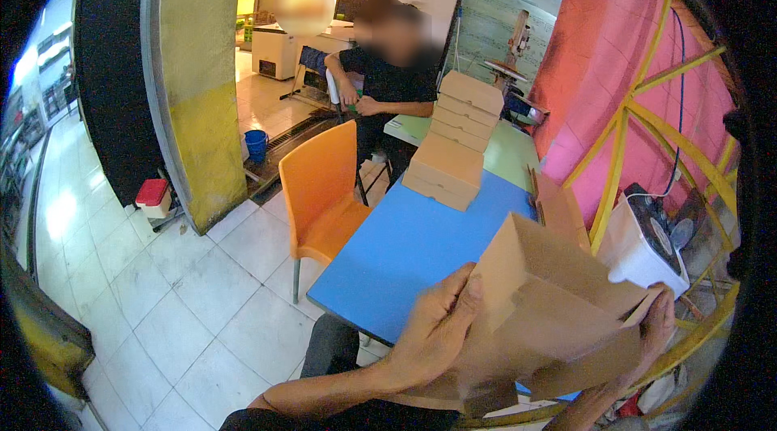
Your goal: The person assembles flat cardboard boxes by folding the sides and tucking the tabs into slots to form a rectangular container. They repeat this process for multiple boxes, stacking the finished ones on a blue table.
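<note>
Between my hands is a partly folded brown cardboard box [558, 301], tilted, with its flaps and side walls standing out at angles. My left hand [441, 318] grips its left edge, thumb uppermost. On the right side my right hand [660, 322] is closed around a flap near the corner; some of its fingers are hidden behind the cardboard. The box is held above the near end of a blue tabletop [388, 253]. Farther along that table stand folded brown boxes [443, 168], with a stack of several more [465, 111] behind them.
An orange chair [320, 188] stands left of the table. Beyond it a person in dark clothes [388, 79] sits at the far end. Flat cardboard [560, 208] leans at the table's right, by a yellow metal frame [627, 107] and a white appliance [643, 245]. A blue bucket [256, 144] sits by the pillar.
</note>
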